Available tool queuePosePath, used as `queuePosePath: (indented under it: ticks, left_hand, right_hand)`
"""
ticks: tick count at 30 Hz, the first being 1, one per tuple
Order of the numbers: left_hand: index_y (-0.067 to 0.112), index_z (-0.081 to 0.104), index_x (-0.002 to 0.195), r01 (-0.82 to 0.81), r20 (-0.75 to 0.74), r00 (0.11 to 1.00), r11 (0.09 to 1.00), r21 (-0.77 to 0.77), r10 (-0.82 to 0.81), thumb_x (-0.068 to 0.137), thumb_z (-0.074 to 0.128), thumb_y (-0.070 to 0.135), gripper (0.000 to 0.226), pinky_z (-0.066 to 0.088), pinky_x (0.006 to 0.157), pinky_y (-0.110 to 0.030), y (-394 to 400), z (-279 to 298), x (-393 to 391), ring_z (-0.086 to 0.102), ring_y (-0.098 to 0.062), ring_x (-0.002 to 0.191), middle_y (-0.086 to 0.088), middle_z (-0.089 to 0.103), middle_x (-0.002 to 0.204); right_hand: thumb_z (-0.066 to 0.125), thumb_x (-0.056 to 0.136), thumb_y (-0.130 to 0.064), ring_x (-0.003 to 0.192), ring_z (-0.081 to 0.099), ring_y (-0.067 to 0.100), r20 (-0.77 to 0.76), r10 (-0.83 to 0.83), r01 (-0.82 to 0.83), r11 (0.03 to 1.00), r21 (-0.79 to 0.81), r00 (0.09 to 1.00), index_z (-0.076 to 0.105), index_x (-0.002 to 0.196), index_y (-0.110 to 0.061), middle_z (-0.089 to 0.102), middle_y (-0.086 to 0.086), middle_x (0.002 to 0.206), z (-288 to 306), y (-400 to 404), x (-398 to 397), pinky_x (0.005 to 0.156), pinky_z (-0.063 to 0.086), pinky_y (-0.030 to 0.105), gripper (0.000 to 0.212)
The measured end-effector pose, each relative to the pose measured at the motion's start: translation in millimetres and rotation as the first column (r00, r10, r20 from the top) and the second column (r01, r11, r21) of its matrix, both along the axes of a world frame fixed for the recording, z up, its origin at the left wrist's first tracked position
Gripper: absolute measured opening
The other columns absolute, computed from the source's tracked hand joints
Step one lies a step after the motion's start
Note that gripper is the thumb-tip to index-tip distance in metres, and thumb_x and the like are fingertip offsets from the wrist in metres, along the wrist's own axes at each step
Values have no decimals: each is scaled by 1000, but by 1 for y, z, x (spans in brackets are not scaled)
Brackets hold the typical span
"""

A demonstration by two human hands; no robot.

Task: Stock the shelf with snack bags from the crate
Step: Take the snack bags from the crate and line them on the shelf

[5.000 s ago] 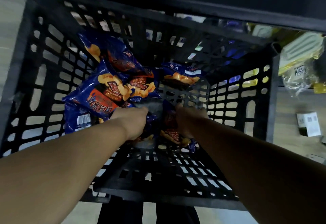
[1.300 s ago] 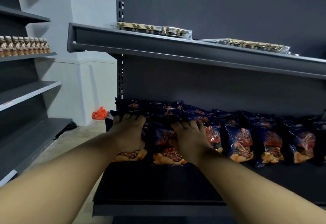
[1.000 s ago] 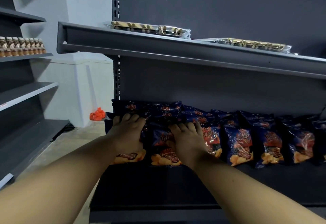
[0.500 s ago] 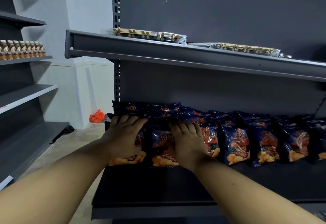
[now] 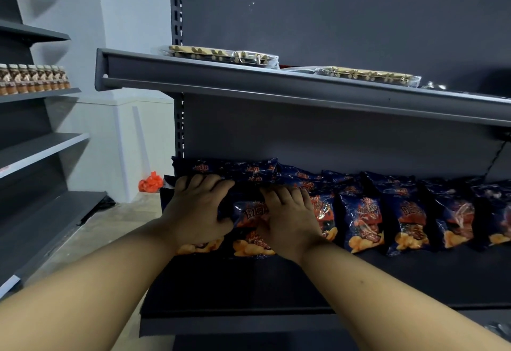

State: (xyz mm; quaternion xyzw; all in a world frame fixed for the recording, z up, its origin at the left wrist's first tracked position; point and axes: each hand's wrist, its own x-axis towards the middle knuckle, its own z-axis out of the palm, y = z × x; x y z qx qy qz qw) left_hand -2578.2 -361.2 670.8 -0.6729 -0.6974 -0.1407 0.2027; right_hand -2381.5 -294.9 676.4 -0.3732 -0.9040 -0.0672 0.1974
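Dark blue snack bags printed with orange chips stand in a row along the back of the lower grey shelf. My left hand lies flat on the leftmost bag, fingers spread and reaching over its top edge. My right hand presses on the neighbouring bags, with one bag showing between the two hands. Neither hand's fingers curl round a bag. The crate is out of view.
The upper shelf overhangs the bags and carries clear packs of wafer rolls. A second shelving unit at the left holds small bottles. An orange bundle lies on the floor by the wall.
Five seconds ago both hands gripped bags down in the black crate; now they rest on bags at the shelf. Over the last second the hands barely moved.
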Motion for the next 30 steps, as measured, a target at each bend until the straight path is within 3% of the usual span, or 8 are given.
queuePosePath:
  ticks: [4, 8, 12, 19, 23, 30]
  left_hand:
    - [16, 61, 122, -25, -1, 1000, 997, 79, 25, 68, 44, 59, 71, 41, 85, -47, -2, 4, 19, 58, -30, 96, -2, 61, 107]
    - [16, 59, 122, -102, 25, 995, 991, 90, 100, 70, 39, 53, 67, 23, 89, -40, -9, 8, 47, 55, -32, 102, -4, 60, 111]
    - [25, 33, 143, -182, 28, 983, 982, 50, 181, 84, 41, 49, 64, 18, 98, -40, -14, 13, 89, 33, -25, 124, 0, 39, 137]
    - [25, 33, 143, -235, 71, 970, 972, 11, 234, 86, 51, 45, 63, 24, 97, -42, -26, -8, 197, 33, -28, 127, -4, 39, 142]
    - [24, 36, 140, -236, 81, 969, 972, 9, 234, 87, 49, 44, 58, 26, 98, -44, -30, -25, 274, 36, -25, 122, -1, 42, 135]
    - [25, 32, 141, -177, 109, 977, 981, -84, 186, 90, 46, 46, 57, 28, 96, -41, -36, -56, 367, 38, -24, 119, 1, 41, 133]
  right_hand:
    - [43, 93, -52, 141, 17, 25, 1, -7, 7, 1000, -8, 1000, 18, 151, -27, 25, -3, 153, 3, -3, 9, 119, 2, 48, 68]
    - [39, 94, -54, 141, 16, 27, 12, -33, 33, 999, -40, 999, 17, 151, -25, 25, -1, 152, 9, -6, 24, 119, 3, 48, 67]
    - [42, 94, -52, 139, 18, 30, -23, -39, 37, 996, -78, 999, 22, 149, -24, 27, 1, 150, 6, -10, 53, 119, 4, 47, 65]
    - [47, 92, -47, 136, 23, 33, -69, -29, 19, 991, -135, 997, 31, 144, -21, 31, 5, 148, -18, -15, 147, 115, 15, 51, 61]
    - [46, 92, -49, 131, 29, 30, -41, -36, 33, 997, -73, 998, 35, 141, -22, 37, 3, 142, -30, -18, 223, 112, 21, 50, 57]
    - [45, 95, -47, 118, 43, 28, -12, -51, 50, 994, -100, 999, 41, 137, -19, 51, 3, 131, -44, -21, 315, 91, 35, 42, 50]
